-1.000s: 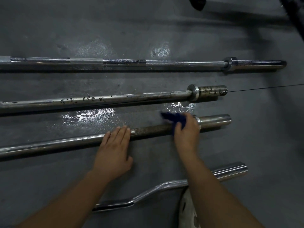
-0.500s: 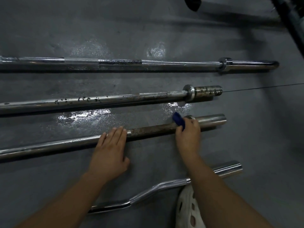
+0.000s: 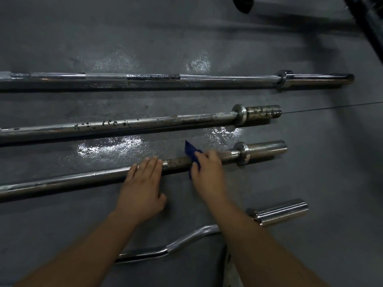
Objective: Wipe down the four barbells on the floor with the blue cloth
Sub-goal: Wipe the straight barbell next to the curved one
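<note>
Head view. Your right hand [image 3: 208, 170] has its fingers curled over the blue cloth [image 3: 191, 151] and presses it onto the third bar [image 3: 83, 179], counting from the far side. One corner of the cloth stands up past the knuckles. Your left hand [image 3: 143, 183] lies flat across the same bar, fingers straight and together, gripping nothing, near the right hand.

The bar's long axis runs left to right, rising slightly toward the right. A dull, rusty stretch lies between your two hands. The collar [image 3: 241, 152] and thick end are near, to the right of your fingers, and the long shaft runs off left past the flat hand. In my judgement any stroke must follow that axis. The right hand is nearer the thick end, while the left hand blocks a leftward pass.

The far bar [image 3: 207, 78], the speckled second bar [image 3: 165, 121] and the bent bar [image 3: 192, 235] nearest you lie well apart, none of them touched.

The floor [image 3: 310, 183] is dark grey and textured, with a wet patch [image 3: 112, 146] between the second and third bars. The room is dim, with dark equipment [image 3: 364, 23] at the upper right.
</note>
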The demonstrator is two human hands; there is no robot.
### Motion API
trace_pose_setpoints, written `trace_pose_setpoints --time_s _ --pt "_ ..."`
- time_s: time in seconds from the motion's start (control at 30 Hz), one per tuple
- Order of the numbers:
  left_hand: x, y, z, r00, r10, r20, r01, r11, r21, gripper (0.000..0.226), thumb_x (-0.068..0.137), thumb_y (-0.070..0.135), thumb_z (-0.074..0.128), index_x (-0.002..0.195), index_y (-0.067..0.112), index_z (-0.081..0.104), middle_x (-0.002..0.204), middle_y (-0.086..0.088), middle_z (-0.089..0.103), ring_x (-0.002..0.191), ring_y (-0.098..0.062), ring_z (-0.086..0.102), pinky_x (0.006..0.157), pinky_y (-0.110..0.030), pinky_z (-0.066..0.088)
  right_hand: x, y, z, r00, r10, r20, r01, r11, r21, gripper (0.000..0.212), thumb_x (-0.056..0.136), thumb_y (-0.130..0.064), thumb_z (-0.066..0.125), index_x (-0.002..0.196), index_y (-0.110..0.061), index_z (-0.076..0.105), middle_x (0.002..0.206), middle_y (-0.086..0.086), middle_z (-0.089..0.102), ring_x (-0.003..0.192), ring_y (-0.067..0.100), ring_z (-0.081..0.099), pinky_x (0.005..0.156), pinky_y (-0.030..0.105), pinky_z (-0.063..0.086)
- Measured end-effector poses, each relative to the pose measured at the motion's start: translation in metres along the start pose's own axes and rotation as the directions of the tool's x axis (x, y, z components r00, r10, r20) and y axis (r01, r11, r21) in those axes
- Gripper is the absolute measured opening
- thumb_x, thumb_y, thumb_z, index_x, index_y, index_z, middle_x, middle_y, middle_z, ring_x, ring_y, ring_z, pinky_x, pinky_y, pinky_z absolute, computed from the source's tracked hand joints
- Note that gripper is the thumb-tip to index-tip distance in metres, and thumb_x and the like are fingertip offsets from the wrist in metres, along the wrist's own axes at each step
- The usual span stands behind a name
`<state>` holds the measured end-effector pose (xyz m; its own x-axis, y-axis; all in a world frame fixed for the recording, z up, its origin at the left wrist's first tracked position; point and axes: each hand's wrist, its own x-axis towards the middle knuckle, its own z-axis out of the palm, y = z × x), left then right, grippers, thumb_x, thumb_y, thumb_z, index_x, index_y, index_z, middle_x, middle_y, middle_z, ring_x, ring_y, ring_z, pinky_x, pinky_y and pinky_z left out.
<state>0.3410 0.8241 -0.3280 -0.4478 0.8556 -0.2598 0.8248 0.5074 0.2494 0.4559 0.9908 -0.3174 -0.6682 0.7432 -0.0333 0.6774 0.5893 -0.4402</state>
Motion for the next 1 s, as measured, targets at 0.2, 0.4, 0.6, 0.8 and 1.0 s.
trace_pose_setpoints --time_s 0.2,0.4,0.6,0.8,1.0 --pt "0.002 -0.003 0.000 1.000 0.007 0.000 -0.007 1.000 0.001 0.093 0.068 0.046 0.050 0.152 0.009 0.036 0.158 -0.009 0.035 0.145 -0.027 0.033 0.119 -0.045 0.019 0.006 0.041 -0.023 0.892 0.392 -0.225 -0.394 0.918 0.037 0.028 0.092 -0.014 0.056 0.118 -0.010 0.067 0.120 0.013 0.050 0.103 0.030 0.055 0.090 0.027 0.040" --pt "0.000 0.000 -0.002 1.000 0.004 0.024 -0.004 1.000 0.006 0.095 0.063 0.045 0.054 0.148 0.006 0.041 0.155 -0.011 0.039 0.141 -0.030 0.039 0.116 -0.049 0.027 0.007 -0.010 -0.003 1.000 0.009 0.019 -0.008 0.998 -0.058 0.024 0.087 -0.016 0.058 0.107 -0.011 0.069 0.105 0.012 0.055 0.093 0.031 0.055 0.081 0.038 0.049" --pt "-0.001 0.001 0.002 1.000 0.009 -0.002 -0.009 1.000 0.002 0.095 0.062 0.041 0.058 0.148 0.005 0.041 0.155 -0.012 0.039 0.142 -0.031 0.037 0.117 -0.052 0.028 0.003 0.004 -0.004 0.917 0.367 -0.159 -0.360 0.930 0.068 0.022 0.089 -0.013 0.057 0.106 -0.007 0.069 0.113 0.014 0.052 0.096 0.034 0.058 0.089 0.036 0.046" --pt "0.000 0.000 -0.001 1.000 0.009 -0.004 -0.009 1.000 -0.002 0.093 0.063 0.042 0.056 0.148 0.005 0.042 0.154 -0.013 0.041 0.140 -0.030 0.040 0.116 -0.051 0.027 0.005 0.000 0.000 0.999 0.048 0.003 -0.048 0.998 0.029 0.026 0.088 -0.014 0.057 0.111 -0.011 0.069 0.108 0.011 0.053 0.095 0.030 0.057 0.088 0.036 0.049" --pt "-0.002 0.004 0.002 1.000 -0.003 -0.022 0.002 1.000 -0.012 0.094 0.062 0.040 0.057 0.147 0.004 0.042 0.154 -0.013 0.041 0.141 -0.030 0.038 0.117 -0.051 0.027 -0.012 -0.018 0.009 0.956 0.286 -0.070 -0.275 0.951 0.141 0.021 0.088 -0.013 0.061 0.108 -0.011 0.067 0.114 0.012 0.051 0.095 0.033 0.058 0.087 0.037 0.047"
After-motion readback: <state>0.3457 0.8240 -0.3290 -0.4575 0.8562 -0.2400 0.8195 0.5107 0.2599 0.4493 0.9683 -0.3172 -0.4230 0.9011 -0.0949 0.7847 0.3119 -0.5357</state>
